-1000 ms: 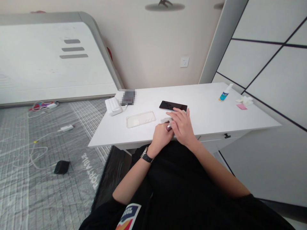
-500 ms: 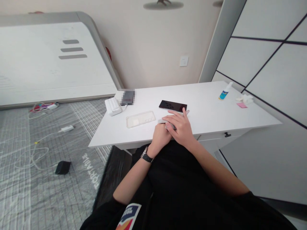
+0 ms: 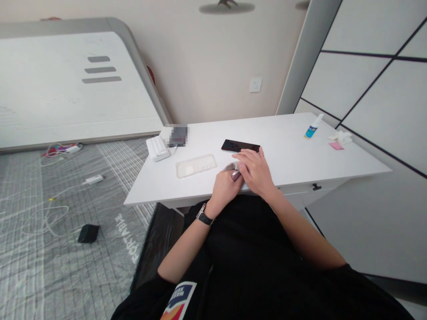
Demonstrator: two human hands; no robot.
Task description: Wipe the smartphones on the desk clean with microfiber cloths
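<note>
Both my hands meet over the near edge of the white desk. My left hand (image 3: 227, 187) is closed around a small silvery thing with a rounded end (image 3: 235, 175), most of it hidden. Across it from the right comes my right hand (image 3: 256, 172), its fingers bent and its thumb pressed against a grey, cloth-like piece (image 3: 231, 166) between the hands. Just beyond my fingers a dark-screened phone (image 3: 238, 145) lies face up, partly covered by my right hand. A clear phone case (image 3: 196, 166) rests to the left of my hands.
On the desk (image 3: 283, 129) a white several-slot charger-like box (image 3: 157, 148) and a blurred dark item (image 3: 179, 135) stand at left. A blue-labelled spray bottle (image 3: 311, 127), a pink slip (image 3: 336, 146) and crumpled white tissue (image 3: 344, 137) are at right. Cables and a black adapter (image 3: 88, 233) lie at left.
My right hand has shifted slightly right and down, its fingers more bent. The grey piece bunches up between my hands, and the silvery end shows more. The phone and case stay put.
</note>
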